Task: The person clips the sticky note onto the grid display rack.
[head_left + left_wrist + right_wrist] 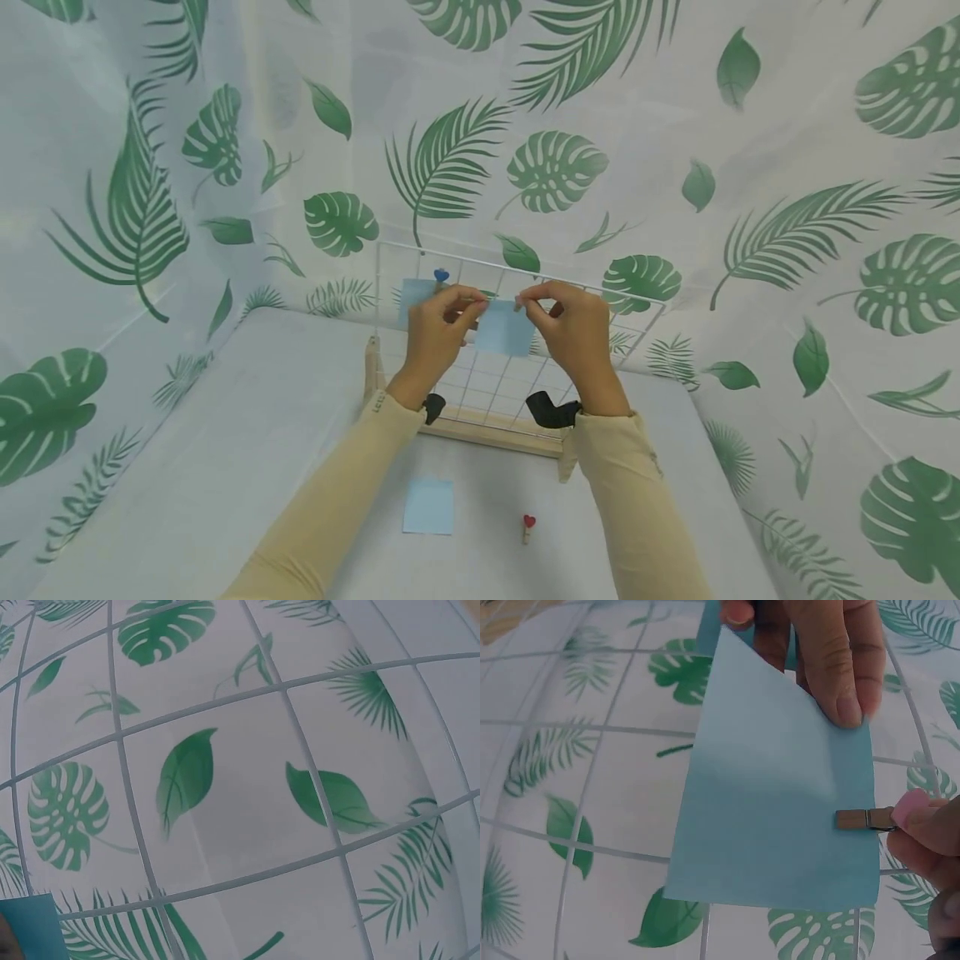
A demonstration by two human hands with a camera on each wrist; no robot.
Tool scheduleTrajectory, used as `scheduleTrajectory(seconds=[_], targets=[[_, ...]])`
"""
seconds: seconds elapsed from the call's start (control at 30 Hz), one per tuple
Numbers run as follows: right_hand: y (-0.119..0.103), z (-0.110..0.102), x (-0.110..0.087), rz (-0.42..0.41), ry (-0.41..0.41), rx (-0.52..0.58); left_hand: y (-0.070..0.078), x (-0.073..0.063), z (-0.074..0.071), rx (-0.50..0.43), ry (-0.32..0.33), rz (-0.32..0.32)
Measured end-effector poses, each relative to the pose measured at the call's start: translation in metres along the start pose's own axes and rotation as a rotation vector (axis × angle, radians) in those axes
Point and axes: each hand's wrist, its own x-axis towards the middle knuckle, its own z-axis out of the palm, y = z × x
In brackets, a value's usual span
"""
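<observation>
A light blue paper sheet (505, 328) is held up against a white wire grid (480, 379). My left hand (442, 325) pinches its upper left corner, thumb flat on the paper in the right wrist view. Between the thumb and fingers of my right hand (573, 325) is a small wooden clothespin (859, 819) with a pink heart (910, 807). The clothespin's tip overlaps the sheet's edge. To the left, a second blue sheet (415, 302) hangs on the grid, with a blue heart clip (441, 275) at its top, partly hidden by my left hand.
The grid stands on a wooden base (491, 432) with wooden feet. In front of it, another blue sheet (428, 507) and a clothespin with a red heart (528, 523) lie on the white table (247, 433). Leaf-patterned sheeting (645, 158) surrounds the table.
</observation>
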Motion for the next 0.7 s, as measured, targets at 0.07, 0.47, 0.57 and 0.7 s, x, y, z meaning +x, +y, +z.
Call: scheduleTrajectory(seconds=[0.07,0.47,0.57,0.7], targets=[[-0.001,0.0,0.002,0.001,-0.017,-0.016,0.0,0.0,0.001,0.006,-0.002,-0.004],[-0.011,0.007,-0.001,0.015,0.089,-0.185,-0.006,-0.003,-0.002,0.004,-0.008,0.064],[-0.006,0.013,-0.007,0.047,0.172,-0.206,-0.008,-0.008,-0.006,-0.005,-0.04,0.055],[0.001,0.016,-0.014,0.057,0.231,-0.132,-0.011,-0.015,-0.013,0.031,-0.048,0.087]])
